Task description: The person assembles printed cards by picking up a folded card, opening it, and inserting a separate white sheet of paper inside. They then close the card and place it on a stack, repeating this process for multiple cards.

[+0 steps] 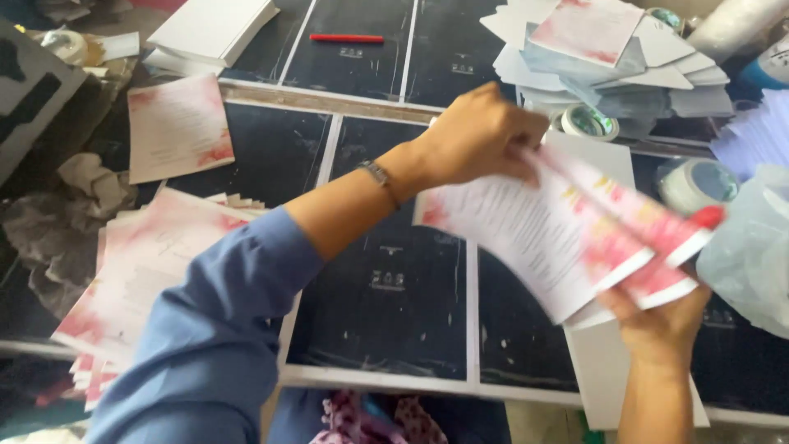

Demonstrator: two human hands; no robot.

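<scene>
Our left hand (481, 136) pinched the top pink-and-white card (526, 234); our right hand (657, 316) gripped the fanned card stack (649, 238) above the dark table (386, 288). Separating one sheet cleanly probably required firm support underneath.

Left grip (481, 136) pinching, right grip (657, 325) clasping.

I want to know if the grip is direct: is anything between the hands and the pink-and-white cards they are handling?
Nothing visible is. The left hand pinches the top edge of the fanned cards directly, and the right hand holds the bundle from below. The tape rolls sit behind on the table, apart from the cards.
</scene>
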